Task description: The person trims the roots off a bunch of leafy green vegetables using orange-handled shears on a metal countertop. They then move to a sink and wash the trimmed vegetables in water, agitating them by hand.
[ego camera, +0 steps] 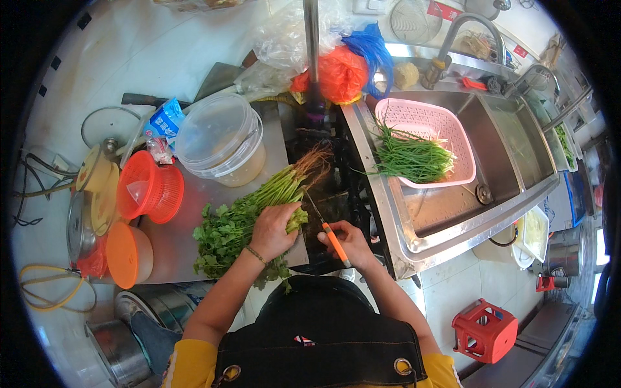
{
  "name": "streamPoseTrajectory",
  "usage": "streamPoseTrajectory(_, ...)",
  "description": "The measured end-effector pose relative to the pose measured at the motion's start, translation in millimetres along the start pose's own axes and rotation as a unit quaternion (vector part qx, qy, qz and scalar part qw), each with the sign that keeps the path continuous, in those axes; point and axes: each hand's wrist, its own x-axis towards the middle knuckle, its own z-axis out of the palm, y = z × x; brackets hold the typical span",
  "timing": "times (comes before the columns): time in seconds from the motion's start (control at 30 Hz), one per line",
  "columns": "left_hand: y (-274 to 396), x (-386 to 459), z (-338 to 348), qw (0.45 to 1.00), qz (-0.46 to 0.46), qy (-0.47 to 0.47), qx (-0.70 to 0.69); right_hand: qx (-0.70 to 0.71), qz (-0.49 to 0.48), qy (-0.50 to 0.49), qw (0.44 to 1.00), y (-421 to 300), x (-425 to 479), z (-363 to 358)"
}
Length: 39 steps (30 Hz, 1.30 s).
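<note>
A large bunch of cilantro (230, 218) lies along the right edge of the steel counter, leaves to the left. Its brown roots (315, 157) stick out over a black-lined opening (335, 194) between counter and sink. My left hand (276, 228) grips some of the stems, with cut-looking green ends showing by its fingers. In my right hand (347, 242) is a small knife with an orange handle (336, 242). Its thin blade (314, 206) points up and left, its tip close to the stems near the roots; whether it touches them I cannot tell.
A pink plastic basket (465, 145) holding green onions (415, 155) sits over the steel sink (436, 208). On the counter stand a lidded clear bucket (220, 140), a red strainer basket (145, 186) and an orange-lidded tub (128, 254). A metal pole (312, 43) rises ahead. A red stool (485, 330) stands lower right.
</note>
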Motion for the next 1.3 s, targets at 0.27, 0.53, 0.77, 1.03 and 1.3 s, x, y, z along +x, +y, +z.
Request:
streamPoseTrajectory(0.27,1,1,-1,1.000,0.000,-0.012,-0.005,0.013,0.003,-0.022,1.000,-16,9,2)
streamPoseTrajectory(0.53,3,2,-2,1.000,0.009,-0.005,0.003,-0.014,-0.033,0.030,0.999,6,6,22)
streamPoseTrajectory(0.77,0,1,0,1.000,-0.004,-0.001,-0.012,0.047,-0.009,0.064,0.997,22,0,23)
streamPoseTrajectory(1.03,1,0,-3,0.995,-0.069,0.046,-0.062,0.074,-0.006,0.055,0.996,15,-9,13)
streamPoseTrajectory(1.3,4,4,-3,0.994,-0.029,0.005,0.105,0.095,0.014,0.032,0.995,12,-8,19)
